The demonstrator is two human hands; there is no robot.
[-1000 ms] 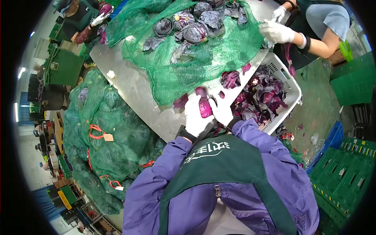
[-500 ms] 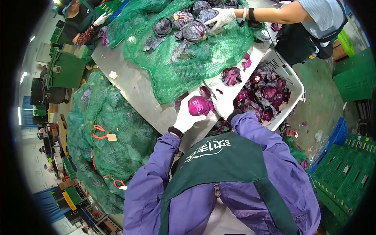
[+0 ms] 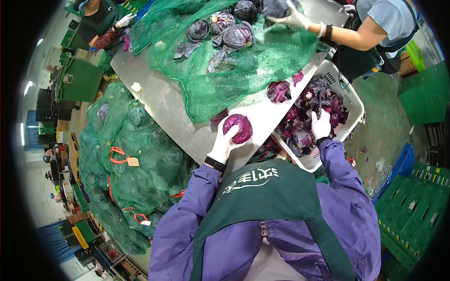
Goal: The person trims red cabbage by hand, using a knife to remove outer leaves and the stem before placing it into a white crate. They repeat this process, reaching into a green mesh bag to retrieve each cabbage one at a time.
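Observation:
My left hand, in a white glove, is closed round a peeled, glossy red cabbage above the metal table. My gloved right hand is over the white crate at the table's right side. A slim, dark knife blade points up and away from its closed fingers; the handle is hidden in the glove. Loose purple cabbage leaves fill the crate under this hand. Another clump of purple leaves lies on the table near its right edge.
Green netting with several unpeeled cabbages covers the table's far part. A co-worker's gloved hand grips a dark cabbage there. Another person stands far left. Full net sacks are piled left; green crates stand right.
My right hand has moved right with the knife, from beside the cabbage to over the crate. The cabbage has turned in my left hand. The co-worker's hand has lifted a cabbage up and right.

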